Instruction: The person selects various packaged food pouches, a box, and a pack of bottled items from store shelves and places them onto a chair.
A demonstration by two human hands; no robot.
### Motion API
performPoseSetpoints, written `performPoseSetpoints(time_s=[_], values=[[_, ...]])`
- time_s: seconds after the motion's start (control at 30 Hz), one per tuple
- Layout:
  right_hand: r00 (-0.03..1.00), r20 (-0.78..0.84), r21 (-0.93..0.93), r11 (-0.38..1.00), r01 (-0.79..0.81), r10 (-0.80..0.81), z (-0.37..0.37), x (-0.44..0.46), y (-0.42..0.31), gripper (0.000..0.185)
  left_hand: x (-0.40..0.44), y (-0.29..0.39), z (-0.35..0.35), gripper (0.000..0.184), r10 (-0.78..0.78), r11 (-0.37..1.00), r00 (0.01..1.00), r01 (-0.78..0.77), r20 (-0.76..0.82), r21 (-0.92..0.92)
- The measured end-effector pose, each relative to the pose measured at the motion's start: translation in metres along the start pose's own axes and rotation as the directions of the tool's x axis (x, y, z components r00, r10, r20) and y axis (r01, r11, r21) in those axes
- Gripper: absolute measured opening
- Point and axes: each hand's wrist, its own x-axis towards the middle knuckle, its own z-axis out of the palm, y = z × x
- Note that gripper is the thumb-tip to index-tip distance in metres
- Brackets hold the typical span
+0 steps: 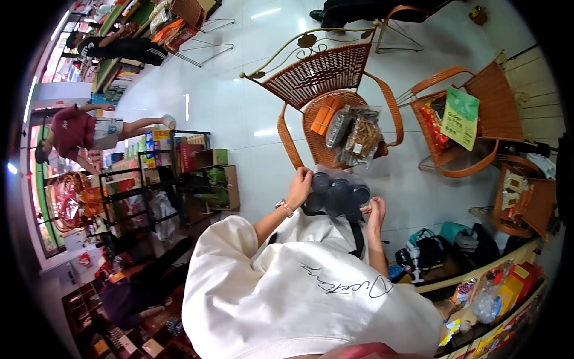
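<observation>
A clear plastic bag (336,192) with several dark, round, lid-like pieces in it is held up in front of my lap; I cannot tell exactly what the pieces are. My left hand (300,188) pinches its upper left edge, with a bracelet at the wrist. At the lower right edge, my right hand (375,214) has its fingers closed on the bag. Just beyond, a wicker armchair (317,78) bears an orange packet (326,116), a bag of dark goods (339,127) and a clear bag of brown dried food (363,140).
A second wicker chair (496,99) at right holds a green packet (460,118). Beyond it stands another chair (526,203) with packets. Shelving (143,173) and a person in a maroon shirt (73,128) are at left. A counter shelf (466,299) with packaged goods lies at lower right.
</observation>
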Motion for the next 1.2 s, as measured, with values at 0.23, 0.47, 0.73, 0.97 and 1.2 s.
performPoseSetpoints(time_s=[0.23, 0.47, 0.73, 0.97, 1.2], values=[[0.902, -0.205, 0.148, 0.923, -0.354, 0.379, 0.017, 0.094, 0.081, 0.019, 0.112, -0.027, 0.048, 0.032, -0.071, 0.903, 0.997, 0.048, 0.038, 0.426], [0.745, -0.185, 0.186, 0.767, -0.614, 0.641, 0.032, 0.124, 0.140, 0.018, 0.178, -0.074, 0.069, 0.032, -0.093, 0.794, 0.988, 0.000, 0.121, 0.607], [0.693, -0.127, 0.162, 0.704, -0.691, 0.710, 0.054, 0.151, 0.181, 0.014, 0.215, -0.083, 0.066, 0.030, -0.183, 0.748, 0.964, 0.010, 0.191, 0.664], [0.704, -0.139, 0.093, 0.717, -0.691, 0.696, 0.087, 0.181, 0.183, 0.014, 0.261, -0.097, 0.063, 0.035, -0.186, 0.731, 0.954, -0.026, 0.235, 0.682], [0.718, -0.172, 0.230, 0.736, -0.637, 0.675, 0.122, 0.175, 0.185, 0.015, 0.299, -0.092, 0.059, 0.033, -0.149, 0.653, 0.938, -0.144, 0.312, 0.744]])
